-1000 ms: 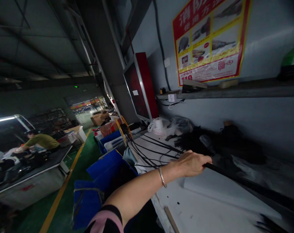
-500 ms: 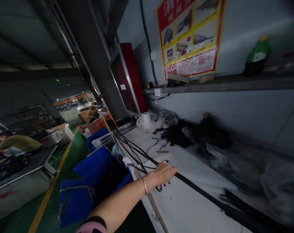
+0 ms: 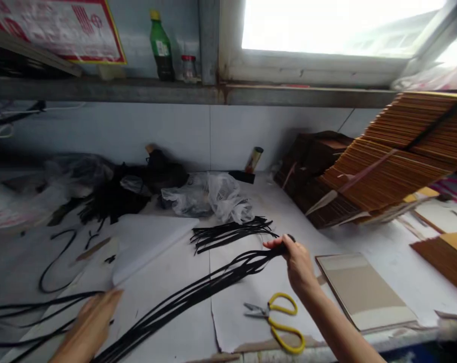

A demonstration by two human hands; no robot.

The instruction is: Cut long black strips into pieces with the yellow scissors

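Note:
A bundle of long black cords (image 3: 213,285) stretches across the white-covered table. My right hand (image 3: 298,262) is closed round the gathered end of that bundle, right of the middle. At the lower left my left hand (image 3: 94,322), a little smeared by motion, is closed over the cords, with loose strands fanning out to its left. Yellow-handled scissors (image 3: 284,322) lie with their blades apart, just below my right hand. Beyond the bundle, a row of short cut black cords (image 3: 232,234) rests flat.
Crumpled clear plastic bags (image 3: 213,194) and a dark heap (image 3: 118,196) lie along the wall. Strapped stacks of brown sheets (image 3: 398,156) stand at the right, near a flat board (image 3: 364,290). A green bottle (image 3: 161,48) and a red-lidded jar (image 3: 189,68) stand on the ledge.
The view has swung right, from the aisle and blue bins to the table. My right hand has come into view holding the bundle's end. My left hand now appears lower and further left.

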